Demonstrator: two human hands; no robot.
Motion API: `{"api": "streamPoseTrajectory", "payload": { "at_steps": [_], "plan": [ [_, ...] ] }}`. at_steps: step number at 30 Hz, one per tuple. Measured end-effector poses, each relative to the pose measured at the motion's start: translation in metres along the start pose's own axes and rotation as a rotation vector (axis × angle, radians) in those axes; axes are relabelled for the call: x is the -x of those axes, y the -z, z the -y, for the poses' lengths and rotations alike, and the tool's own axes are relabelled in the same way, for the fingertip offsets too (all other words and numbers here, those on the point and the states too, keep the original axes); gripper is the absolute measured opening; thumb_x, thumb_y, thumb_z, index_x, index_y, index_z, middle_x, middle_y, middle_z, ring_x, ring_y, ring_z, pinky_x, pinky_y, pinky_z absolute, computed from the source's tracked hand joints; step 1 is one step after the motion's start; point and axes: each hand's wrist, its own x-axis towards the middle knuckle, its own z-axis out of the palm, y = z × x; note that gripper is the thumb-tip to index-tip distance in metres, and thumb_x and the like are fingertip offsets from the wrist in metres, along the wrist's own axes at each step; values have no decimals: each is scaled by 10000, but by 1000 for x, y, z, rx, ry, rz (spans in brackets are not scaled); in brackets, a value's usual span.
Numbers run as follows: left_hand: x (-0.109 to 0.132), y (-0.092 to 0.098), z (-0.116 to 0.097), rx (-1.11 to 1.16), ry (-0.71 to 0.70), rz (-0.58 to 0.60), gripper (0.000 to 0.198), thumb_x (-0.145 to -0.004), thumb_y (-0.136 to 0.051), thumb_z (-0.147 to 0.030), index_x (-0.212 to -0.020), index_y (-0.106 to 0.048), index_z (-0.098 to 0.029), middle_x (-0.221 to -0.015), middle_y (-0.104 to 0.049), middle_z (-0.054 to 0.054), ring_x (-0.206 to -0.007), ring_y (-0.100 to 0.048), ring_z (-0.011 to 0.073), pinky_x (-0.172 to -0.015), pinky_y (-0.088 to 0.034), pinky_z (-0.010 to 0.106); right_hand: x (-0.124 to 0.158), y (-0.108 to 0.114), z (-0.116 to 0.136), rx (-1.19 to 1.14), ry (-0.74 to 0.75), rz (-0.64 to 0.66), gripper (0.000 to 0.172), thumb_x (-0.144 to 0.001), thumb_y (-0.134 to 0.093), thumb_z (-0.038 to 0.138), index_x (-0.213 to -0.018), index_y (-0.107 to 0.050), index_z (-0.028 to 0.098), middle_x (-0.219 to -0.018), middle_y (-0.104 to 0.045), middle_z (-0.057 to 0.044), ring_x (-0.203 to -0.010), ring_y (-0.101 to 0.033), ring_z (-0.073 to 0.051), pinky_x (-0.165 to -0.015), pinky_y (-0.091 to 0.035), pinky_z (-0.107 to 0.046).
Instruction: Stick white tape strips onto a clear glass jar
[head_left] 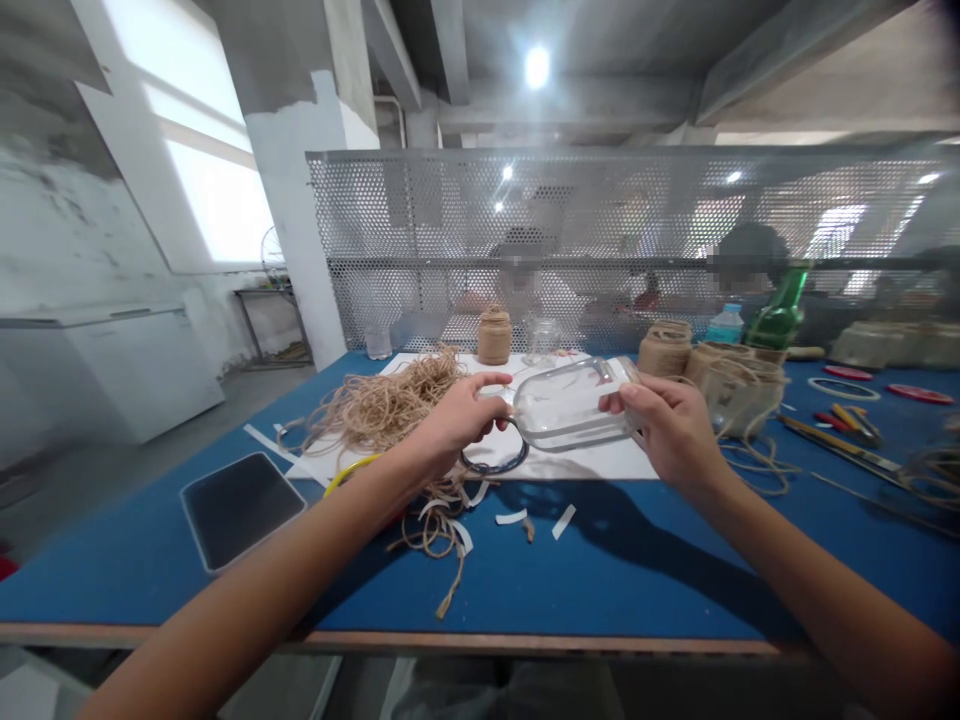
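Note:
A clear glass jar (566,408) lies on its side in the air above the table, its mouth end toward the right. My right hand (667,415) is closed around that end, thumb on the near side. A pale strip (592,402) shows along the glass by the thumb. My left hand (469,412) is at the jar's base, with index finger and thumb apart; whether they touch the glass I cannot tell. Below the left hand, a dark ring (495,462) lies partly on a white sheet (585,463).
A heap of jute twine (390,400) lies left, near a dark tablet-like slab (241,510). Twine-wrapped jars (665,347), a green bottle (780,310) and pens (847,420) stand or lie right. Paper scraps (564,521) lie in front. A perforated metal screen (450,230) borders the back; people sit behind.

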Motion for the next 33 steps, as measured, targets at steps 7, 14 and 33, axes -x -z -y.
{"api": "streamPoseTrajectory", "payload": {
  "at_steps": [7, 14, 33],
  "plan": [
    [0, 1, 3, -3, -21, -71, 504, -667, -518, -157, -1169, -467, -156, -558, -507, -27, -440, -321, 56, -417, -197, 182, -1, -3, -6, -26, 122, -23, 229, -777, -517, 320, -590, -591, 210, -641, -583, -17, -666, -530, -172, -664, -401, -311],
    [-4, 0, 5, 49, 30, -67, 520, -667, -529, -142, -1181, -455, -114, -535, -481, -35, -420, -304, 45, -404, -171, 183, 0, -6, -3, -19, 165, -5, 224, -784, -515, 284, -582, -589, 221, -660, -593, -17, -695, -535, -171, -677, -405, -308],
    [-3, 2, 6, 281, -18, -1, 480, -715, -520, -149, -1185, -433, -113, -538, -468, -46, -379, -229, 13, -393, -124, 175, -8, -2, 4, -324, 15, -168, 225, -752, -507, 256, -539, -568, 218, -638, -550, -27, -712, -537, -179, -733, -435, -341]
  ]
}}
